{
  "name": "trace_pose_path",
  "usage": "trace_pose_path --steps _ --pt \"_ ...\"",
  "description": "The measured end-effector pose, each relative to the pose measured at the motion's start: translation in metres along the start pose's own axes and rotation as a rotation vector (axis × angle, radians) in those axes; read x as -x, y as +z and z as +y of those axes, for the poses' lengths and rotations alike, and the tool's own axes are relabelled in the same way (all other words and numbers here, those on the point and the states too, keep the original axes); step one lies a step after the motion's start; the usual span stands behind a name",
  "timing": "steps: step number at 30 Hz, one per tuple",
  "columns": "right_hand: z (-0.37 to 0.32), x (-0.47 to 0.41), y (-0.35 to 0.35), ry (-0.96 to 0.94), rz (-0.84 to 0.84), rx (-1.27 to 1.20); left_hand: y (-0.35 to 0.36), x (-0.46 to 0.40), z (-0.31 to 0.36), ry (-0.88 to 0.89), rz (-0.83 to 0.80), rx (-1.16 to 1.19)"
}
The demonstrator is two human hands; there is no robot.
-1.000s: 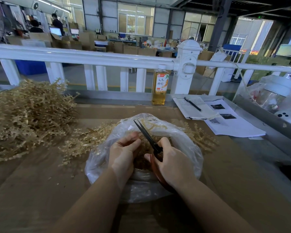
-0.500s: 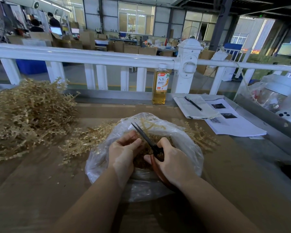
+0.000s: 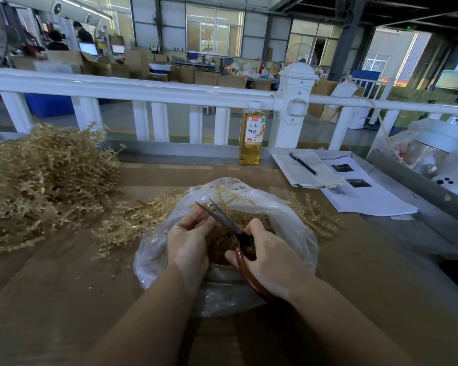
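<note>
Scissors (image 3: 223,220) over open mouth of plastic bag (image 3: 296,233), blades slightly parted, tips up by left fingers (image 3: 193,220). Right hand (image 3: 271,260) curled round red handle loops, poised to snip. Left hand (image 3: 188,244) pinches small piece (image 3: 204,212) at blades, too tiny to identify; held above bag, likely so trimmings drop in. Uncut golden sprigs (image 3: 43,186) heaped far left on counter (image 3: 64,299).

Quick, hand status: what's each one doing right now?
Left hand: fingers curled, pinching a small sprig piece beside the scissors.
Right hand: gripping the scissors, blades apart.
</note>
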State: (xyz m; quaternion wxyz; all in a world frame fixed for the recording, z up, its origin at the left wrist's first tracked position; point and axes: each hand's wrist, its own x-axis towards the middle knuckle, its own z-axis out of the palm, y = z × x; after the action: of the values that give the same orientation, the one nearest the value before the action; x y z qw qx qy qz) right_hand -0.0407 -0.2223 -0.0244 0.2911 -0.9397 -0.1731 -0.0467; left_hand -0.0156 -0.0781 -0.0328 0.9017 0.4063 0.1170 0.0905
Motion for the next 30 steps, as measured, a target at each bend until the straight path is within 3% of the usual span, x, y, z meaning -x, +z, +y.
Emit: trace_pose_path --steps 17,30 --pt "-0.0016 -0.003 0.003 -0.049 0.025 0.066 -0.0029 0.0 -0.0013 0.032 -0.084 -0.065" --pt "-0.0002 -0.0046 0.0069 -0.086 0.084 0.161 -0.0005 -0.0016 -0.0027 0.028 -0.051 -0.025"
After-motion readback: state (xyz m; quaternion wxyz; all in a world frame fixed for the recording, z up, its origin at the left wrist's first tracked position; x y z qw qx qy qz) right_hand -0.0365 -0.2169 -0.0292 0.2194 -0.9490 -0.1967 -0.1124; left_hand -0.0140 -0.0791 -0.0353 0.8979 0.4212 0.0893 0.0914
